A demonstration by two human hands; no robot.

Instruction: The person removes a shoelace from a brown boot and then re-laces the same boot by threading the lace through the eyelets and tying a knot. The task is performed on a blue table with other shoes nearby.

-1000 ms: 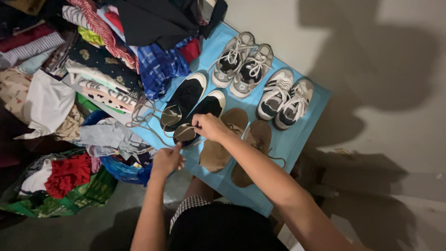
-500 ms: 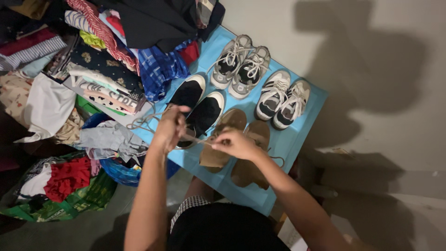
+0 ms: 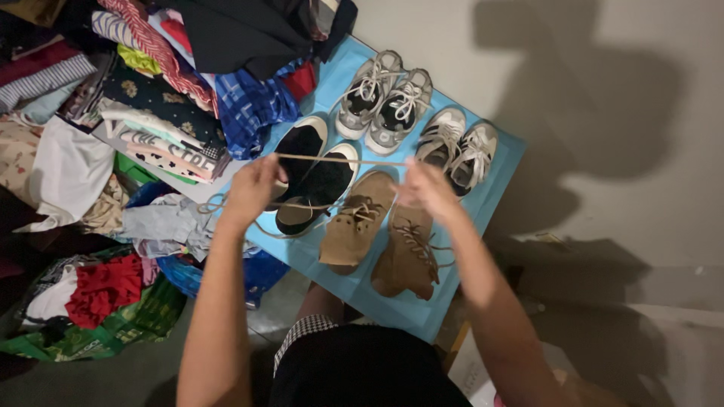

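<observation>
- Left hand [image 3: 253, 188] and right hand [image 3: 426, 187] each pinch 1 end of a tan shoelace [image 3: 339, 160], stretched taut above the black shoes [image 3: 313, 177].
- Blue mat [image 3: 498, 177] holds 4 pairs; tan shoes [image 3: 354, 230] lie nearest.
- Piled clothes [image 3: 151, 98] crowd the mat's left edge.

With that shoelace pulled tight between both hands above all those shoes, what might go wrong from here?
The shoelace is stretched taut between the left hand and right hand; a harder pull might tip or drag the black slip-on shoes if it is still threaded there. Loose lace loops trail towards the pile of clothes and could snag. The tan suede shoes sit near the blue mat's edge and might get knocked off.
</observation>
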